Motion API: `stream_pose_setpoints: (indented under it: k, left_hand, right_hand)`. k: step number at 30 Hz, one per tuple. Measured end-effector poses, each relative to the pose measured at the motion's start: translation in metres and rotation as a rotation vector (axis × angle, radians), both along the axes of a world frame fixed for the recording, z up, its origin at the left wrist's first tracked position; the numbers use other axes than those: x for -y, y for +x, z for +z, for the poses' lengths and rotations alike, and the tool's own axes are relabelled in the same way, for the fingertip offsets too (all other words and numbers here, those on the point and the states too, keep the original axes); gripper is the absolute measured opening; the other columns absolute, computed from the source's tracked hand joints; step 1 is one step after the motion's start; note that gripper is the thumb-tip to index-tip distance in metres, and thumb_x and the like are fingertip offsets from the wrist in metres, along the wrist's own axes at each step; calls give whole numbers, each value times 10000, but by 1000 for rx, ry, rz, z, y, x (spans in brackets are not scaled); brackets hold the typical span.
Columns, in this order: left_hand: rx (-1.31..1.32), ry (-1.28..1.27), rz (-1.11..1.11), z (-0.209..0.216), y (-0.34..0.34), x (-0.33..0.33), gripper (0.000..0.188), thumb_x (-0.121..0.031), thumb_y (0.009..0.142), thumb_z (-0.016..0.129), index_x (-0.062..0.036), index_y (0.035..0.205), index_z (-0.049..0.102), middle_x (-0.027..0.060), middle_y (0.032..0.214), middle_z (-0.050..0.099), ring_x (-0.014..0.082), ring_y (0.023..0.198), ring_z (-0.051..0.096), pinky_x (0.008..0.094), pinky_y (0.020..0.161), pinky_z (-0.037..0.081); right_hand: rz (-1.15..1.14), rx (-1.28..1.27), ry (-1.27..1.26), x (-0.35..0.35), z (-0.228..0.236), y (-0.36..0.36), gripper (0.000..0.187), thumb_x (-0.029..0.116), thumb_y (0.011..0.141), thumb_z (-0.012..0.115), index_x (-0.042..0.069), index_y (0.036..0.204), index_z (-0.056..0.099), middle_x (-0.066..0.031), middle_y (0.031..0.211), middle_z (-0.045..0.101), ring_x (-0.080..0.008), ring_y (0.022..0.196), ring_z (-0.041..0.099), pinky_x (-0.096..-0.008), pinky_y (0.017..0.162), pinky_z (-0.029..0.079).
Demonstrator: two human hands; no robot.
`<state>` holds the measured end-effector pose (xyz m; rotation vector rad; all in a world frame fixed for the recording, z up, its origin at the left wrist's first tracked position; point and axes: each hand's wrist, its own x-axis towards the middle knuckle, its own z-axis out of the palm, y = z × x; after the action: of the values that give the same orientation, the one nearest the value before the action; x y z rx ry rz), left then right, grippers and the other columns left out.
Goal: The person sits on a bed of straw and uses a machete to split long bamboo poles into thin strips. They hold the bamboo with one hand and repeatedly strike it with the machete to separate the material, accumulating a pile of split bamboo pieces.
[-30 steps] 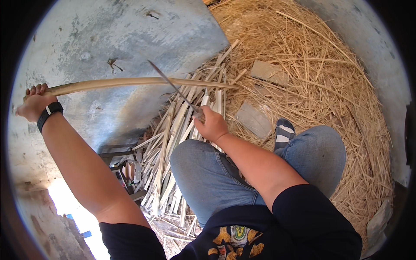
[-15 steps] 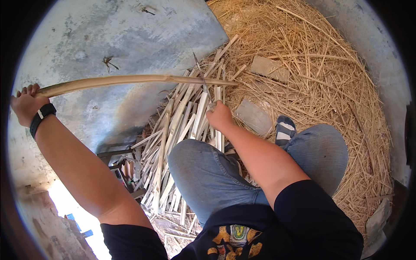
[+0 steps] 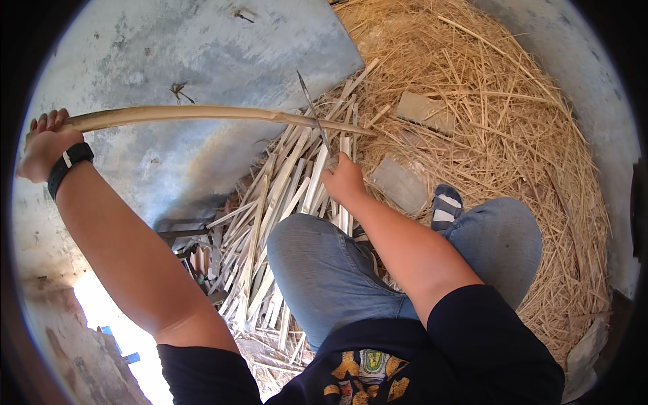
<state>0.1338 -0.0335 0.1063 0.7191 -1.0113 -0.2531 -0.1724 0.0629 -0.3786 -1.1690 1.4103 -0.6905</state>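
My left hand (image 3: 51, 143), with a black band on its wrist, is closed around the far-left end of a long split bamboo strip (image 3: 182, 113). The strip runs in a slight arc toward the centre, and its thin right end lies above the shavings. In my right hand (image 3: 344, 179) is the handle of a knife (image 3: 310, 101), mostly hidden by the fingers. Its narrow dark blade points up and left, crossing the strip near the strip's right end. Below the crossing lies a heap of pale split bamboo pieces (image 3: 268, 196).
Fine straw-coloured shavings (image 3: 486, 74) cover the floor on the right, with a flat block (image 3: 426, 112) and a grey slab (image 3: 399, 184) among them. A grey-blue wall (image 3: 202, 47) rises at the upper left. My bent knees (image 3: 324, 270) sit just below the heap.
My left hand and its end of the strip have risen a little. The knife blade now leans further left where it crosses the strip. The whole view has shifted slightly.
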Motion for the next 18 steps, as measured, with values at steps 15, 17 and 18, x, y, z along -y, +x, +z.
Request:
stream_pose_setpoints:
  k: [15, 17, 18]
  left_hand:
    - [-40, 61, 80, -4, -14, 18, 501, -456, 1038, 304, -39, 815, 470, 39, 676, 327, 180, 565, 315, 318, 507, 304]
    - [17, 37, -41, 5, 9, 25, 323, -281, 1001, 311, -26, 887, 473, 55, 712, 327, 191, 580, 315, 330, 510, 301]
    - [44, 44, -30, 9, 23, 26, 271, -229, 980, 312, -22, 908, 471, 60, 726, 327, 194, 589, 318, 333, 512, 301]
  right_hand:
    - [-109, 115, 145, 2, -4, -18, 365, 96, 854, 622, -20, 1196, 569, -207, 1104, 688, -319, 963, 693, -411, 840, 560]
    - [-102, 185, -25, 1, 6, 1, 317, 119, 864, 624, -12, 1148, 570, -213, 1057, 694, -325, 901, 704, -421, 778, 568]
    - [31, 195, 1, 1, 34, -2, 287, 124, 868, 616, -10, 1115, 557, -215, 1024, 695, -331, 854, 711, -444, 757, 566]
